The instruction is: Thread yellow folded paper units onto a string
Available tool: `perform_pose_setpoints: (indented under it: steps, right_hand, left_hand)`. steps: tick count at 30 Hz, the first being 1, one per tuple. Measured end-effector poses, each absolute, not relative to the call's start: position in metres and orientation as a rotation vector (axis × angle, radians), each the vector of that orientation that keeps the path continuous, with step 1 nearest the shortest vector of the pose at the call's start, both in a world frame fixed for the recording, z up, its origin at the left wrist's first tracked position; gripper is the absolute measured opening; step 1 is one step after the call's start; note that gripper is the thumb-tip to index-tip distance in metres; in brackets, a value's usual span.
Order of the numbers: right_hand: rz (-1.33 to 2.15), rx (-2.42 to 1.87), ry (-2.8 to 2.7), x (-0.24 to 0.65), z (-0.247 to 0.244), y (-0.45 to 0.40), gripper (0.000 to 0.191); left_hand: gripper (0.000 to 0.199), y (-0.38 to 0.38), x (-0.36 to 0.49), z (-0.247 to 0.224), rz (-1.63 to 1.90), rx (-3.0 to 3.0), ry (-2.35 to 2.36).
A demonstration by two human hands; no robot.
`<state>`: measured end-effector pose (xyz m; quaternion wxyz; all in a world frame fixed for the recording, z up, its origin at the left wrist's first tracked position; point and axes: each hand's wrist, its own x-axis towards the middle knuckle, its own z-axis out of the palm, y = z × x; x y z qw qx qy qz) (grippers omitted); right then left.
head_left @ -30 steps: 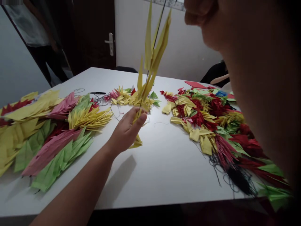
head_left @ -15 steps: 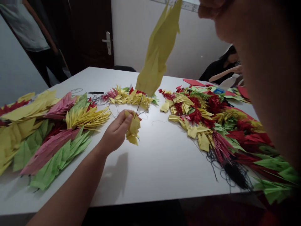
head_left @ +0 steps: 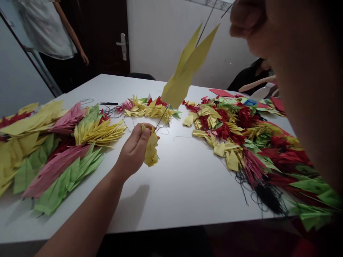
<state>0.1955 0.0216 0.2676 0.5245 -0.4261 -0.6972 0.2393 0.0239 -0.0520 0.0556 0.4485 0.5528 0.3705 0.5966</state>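
Observation:
My left hand pinches a small bunch of folded yellow paper pieces over the middle of the white table. From that bunch a dark thread slants up through a second yellow paper stack, which hangs apart above it with pointed tips upward. The thread runs on out of the top of the view. My right hand, raised at the upper right, has its fingers closed; a thin dark strand, seemingly the thread's end, comes out of them. The fingertips are partly cut off and shadowed.
Yellow, pink and green folded-paper strips lie along the left. A mixed paper heap covers the right, with a black thread tangle. Farther back are a yellow paper cluster and black pen. Two people are near the table.
The upper yellow stack sits lower and shows fewer pieces, with thread now visible above its tips. My right hand is slightly lower. The standing person has shifted right.

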Motion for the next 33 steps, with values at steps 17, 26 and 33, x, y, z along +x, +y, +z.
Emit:
perform_pose_setpoints:
  steps: [17,26,33]
  right_hand:
    - [0.932,-1.100,-2.260,0.173,0.138,-0.014,0.027]
    - [0.906,-1.129,-2.079,0.176,0.115,-0.015,0.026]
    - [0.994,-1.181,-1.861,0.182,0.095,-0.019,0.027]
  left_hand:
    - [0.024,-0.055,0.038,0.076,1.361,1.174,0.853]
    - [0.053,-0.050,0.027,0.040,1.479,1.269,0.834]
    - [0.040,-0.070,0.004,0.017,1.399,1.907,1.266]
